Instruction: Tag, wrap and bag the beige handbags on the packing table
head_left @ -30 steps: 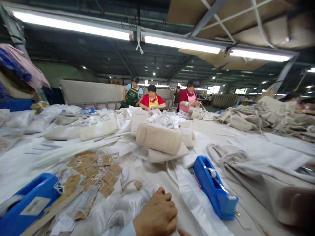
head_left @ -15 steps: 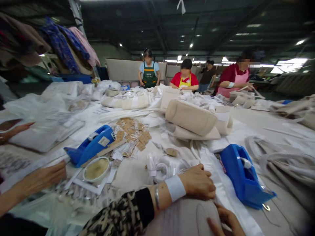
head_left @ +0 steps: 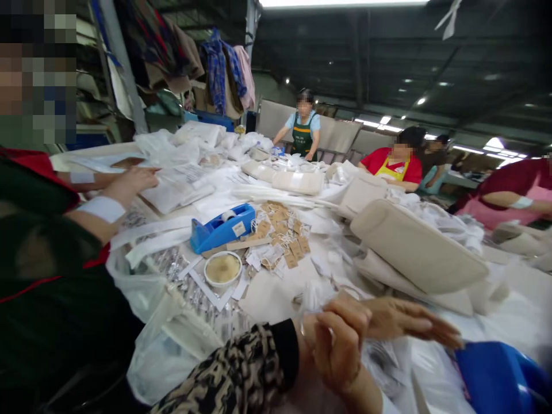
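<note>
My left hand (head_left: 409,322), below a camouflage sleeve, stretches its fingers out flat and holds nothing. Its fingertips are close to a blue tape dispenser (head_left: 495,374) at the lower right. Curled over my left wrist is my right hand (head_left: 338,345), its fingers closed there. Whatever lies between those fingers is hidden, and so is the white band on that wrist. Clear plastic wrapping (head_left: 317,296) sits just beyond my wrists. Above the left hand, a beige padded fabric piece (head_left: 418,244) lies tilted on a pile.
Brown paper tags (head_left: 284,230) with strings lie beside another blue tape dispenser (head_left: 224,227) and a round white dish (head_left: 223,269). A co-worker's hands (head_left: 133,181) rest near bagged goods (head_left: 176,190) on the left. Other people stand across the table.
The view has swung left, bringing the co-worker into sight. My right hand has moved from the beige fabric item onto my left wrist; my left hand has come off the item and straightened its fingers.
</note>
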Action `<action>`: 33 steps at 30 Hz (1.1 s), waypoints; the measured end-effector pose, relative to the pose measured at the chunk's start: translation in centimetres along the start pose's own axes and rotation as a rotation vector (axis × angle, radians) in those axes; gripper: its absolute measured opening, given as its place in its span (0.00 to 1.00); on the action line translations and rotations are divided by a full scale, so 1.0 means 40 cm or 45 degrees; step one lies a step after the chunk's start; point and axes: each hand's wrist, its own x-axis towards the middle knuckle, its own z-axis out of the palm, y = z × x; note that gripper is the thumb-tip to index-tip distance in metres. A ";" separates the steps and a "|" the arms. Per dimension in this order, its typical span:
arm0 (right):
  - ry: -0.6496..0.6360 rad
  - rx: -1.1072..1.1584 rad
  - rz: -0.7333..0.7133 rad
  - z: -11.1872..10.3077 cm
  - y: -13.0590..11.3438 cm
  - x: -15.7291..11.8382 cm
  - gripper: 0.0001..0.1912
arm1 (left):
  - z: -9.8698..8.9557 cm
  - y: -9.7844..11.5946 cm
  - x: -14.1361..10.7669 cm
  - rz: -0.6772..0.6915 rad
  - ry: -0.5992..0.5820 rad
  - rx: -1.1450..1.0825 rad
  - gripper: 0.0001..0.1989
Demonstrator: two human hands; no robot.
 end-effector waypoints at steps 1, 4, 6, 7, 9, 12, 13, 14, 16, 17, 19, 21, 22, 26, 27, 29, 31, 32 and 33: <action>-0.021 0.048 0.032 0.008 0.015 -0.026 0.12 | -0.037 0.016 -0.010 0.054 0.107 -0.181 0.18; -0.275 0.206 0.084 0.027 0.046 -0.075 0.14 | -0.155 0.076 -0.102 0.279 0.628 -0.680 0.17; -0.564 0.282 0.019 0.044 0.050 -0.077 0.15 | -0.206 0.116 -0.207 0.280 0.955 -0.593 0.13; -0.709 0.308 -0.009 0.053 0.049 -0.072 0.14 | -0.216 0.132 -0.267 0.239 1.072 -0.466 0.13; -0.924 0.330 -0.018 0.071 0.043 -0.061 0.12 | -0.206 0.149 -0.385 0.131 1.228 -0.199 0.13; -1.075 0.318 0.044 0.083 0.037 -0.054 0.13 | -0.137 0.135 -0.535 -0.118 1.225 0.049 0.16; -1.106 0.302 0.057 0.084 0.037 -0.055 0.14 | -0.110 0.123 -0.573 -0.216 1.189 0.118 0.17; -1.131 0.286 0.063 0.083 0.037 -0.056 0.15 | -0.083 0.110 -0.605 -0.311 1.134 0.172 0.18; -1.161 0.264 0.058 0.080 0.039 -0.058 0.16 | -0.041 0.085 -0.652 -0.496 1.001 0.240 0.20; -1.164 0.259 0.051 0.078 0.040 -0.058 0.16 | -0.026 0.075 -0.669 -0.580 0.927 0.246 0.22; -1.153 0.258 0.041 0.076 0.042 -0.056 0.16 | -0.010 0.063 -0.690 -0.698 0.819 0.208 0.24; -1.128 0.270 0.053 0.073 0.044 -0.053 0.15 | -0.006 0.055 -0.698 -0.736 0.783 0.142 0.26; -1.112 0.281 0.062 0.071 0.044 -0.051 0.15 | -0.006 0.051 -0.698 -0.731 0.790 0.112 0.28; -1.014 0.316 0.081 0.061 0.045 -0.045 0.13 | -0.006 0.035 -0.680 -0.677 0.830 -0.080 0.32; -1.002 0.319 0.079 0.059 0.044 -0.044 0.13 | -0.004 0.030 -0.673 -0.658 0.819 -0.152 0.33; -0.995 0.320 0.077 0.059 0.044 -0.044 0.13 | 0.001 0.022 -0.655 -0.614 0.768 -0.218 0.34; -1.015 0.312 0.068 0.063 0.043 -0.046 0.14 | 0.005 0.013 -0.638 -0.584 0.736 -0.156 0.33; -1.036 0.300 0.065 0.067 0.042 -0.048 0.14 | 0.007 0.008 -0.631 -0.591 0.741 -0.097 0.31; -1.064 0.283 0.064 0.071 0.042 -0.049 0.15 | 0.008 0.002 -0.625 -0.608 0.762 -0.041 0.29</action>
